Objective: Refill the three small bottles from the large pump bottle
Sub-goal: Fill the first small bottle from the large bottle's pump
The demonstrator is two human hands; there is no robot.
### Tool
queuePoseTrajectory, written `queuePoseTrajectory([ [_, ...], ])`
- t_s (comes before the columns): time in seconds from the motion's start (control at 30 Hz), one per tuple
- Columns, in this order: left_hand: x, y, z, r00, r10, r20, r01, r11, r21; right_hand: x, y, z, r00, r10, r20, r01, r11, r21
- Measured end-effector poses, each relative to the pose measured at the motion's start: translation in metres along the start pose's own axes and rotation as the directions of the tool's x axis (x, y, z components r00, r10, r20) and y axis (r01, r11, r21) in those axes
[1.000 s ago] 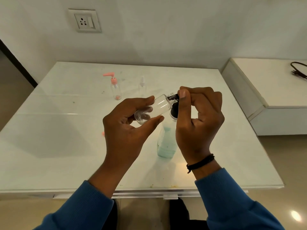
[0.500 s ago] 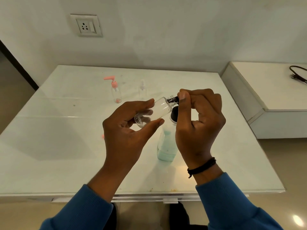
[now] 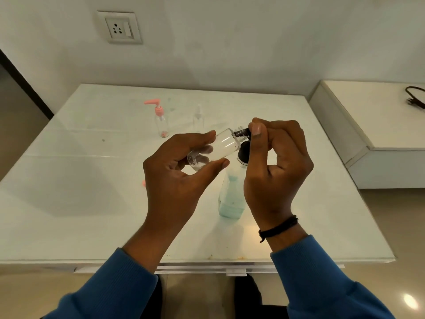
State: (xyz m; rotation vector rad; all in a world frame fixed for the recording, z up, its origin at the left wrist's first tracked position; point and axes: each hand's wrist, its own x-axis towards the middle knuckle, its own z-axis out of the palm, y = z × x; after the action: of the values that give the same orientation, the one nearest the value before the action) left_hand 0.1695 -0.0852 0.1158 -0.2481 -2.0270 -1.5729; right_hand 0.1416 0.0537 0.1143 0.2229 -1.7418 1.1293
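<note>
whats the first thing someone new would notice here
Two hands meet mid-frame over the white table: the left hand holds a small clear bottle tilted, while the right hand pinches its black cap. Behind them stands the large bottle of pale green liquid.

Both forearms wear blue knit sleeves with ribbed cuffs: the left sleeve (image 3: pixel 110 288) and the right sleeve (image 3: pixel 322 279). Just above the right sleeve's cuff, a thin black cord wristband (image 3: pixel 278 228) circles the wrist, a short knotted tail hanging from its inner end. The hands are bare.
</note>
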Motion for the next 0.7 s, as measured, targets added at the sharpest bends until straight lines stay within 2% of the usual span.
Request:
queuePoseTrajectory([
  [0.7,-0.0017,0.0034,0.0007,1.0,-0.007,-0.006,0.007,1.0,0.02,0.001,-0.0029,0.0027,1.0,0.013,-0.022,-0.014,1.0,-0.003],
])
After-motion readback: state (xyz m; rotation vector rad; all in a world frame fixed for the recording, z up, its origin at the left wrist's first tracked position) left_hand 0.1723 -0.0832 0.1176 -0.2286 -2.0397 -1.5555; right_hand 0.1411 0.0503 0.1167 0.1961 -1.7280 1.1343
